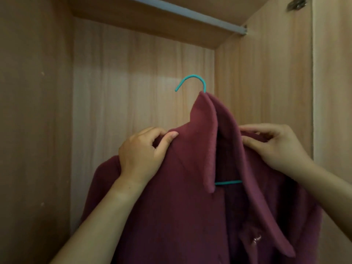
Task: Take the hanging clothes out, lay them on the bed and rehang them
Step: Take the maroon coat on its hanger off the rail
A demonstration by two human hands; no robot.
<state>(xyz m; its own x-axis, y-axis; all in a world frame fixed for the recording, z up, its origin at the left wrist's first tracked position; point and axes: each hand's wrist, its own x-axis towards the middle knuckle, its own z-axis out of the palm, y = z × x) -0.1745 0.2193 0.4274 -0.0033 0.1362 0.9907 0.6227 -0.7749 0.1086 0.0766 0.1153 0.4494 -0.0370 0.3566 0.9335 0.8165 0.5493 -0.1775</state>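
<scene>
Gripping the left shoulder of a maroon coat (181,197), the left hand (142,155) bunches the thick fabric, thumb pressed flat on the front and fingers curled behind. On the other side the right hand (274,145) pinches the coat's right shoulder just beside the collar, fingertips closed on the cloth. The coat hangs between the two hands, its wide collar (206,134) standing up in the middle and falling in long lapels down the front. It sits on a teal hanger (192,81) whose hook rises above the collar, well below the rail (190,13) and touching nothing; a short stretch of the hanger's lower bar shows in the gap between the lapels. A shiny button (256,240) shows low on the coat's front. Behind coat and hands stands the inside of a wooden wardrobe (123,77), its back panel pale, side walls at left and right, with the rail running across the top and a metal hinge (297,2) at the upper right.
</scene>
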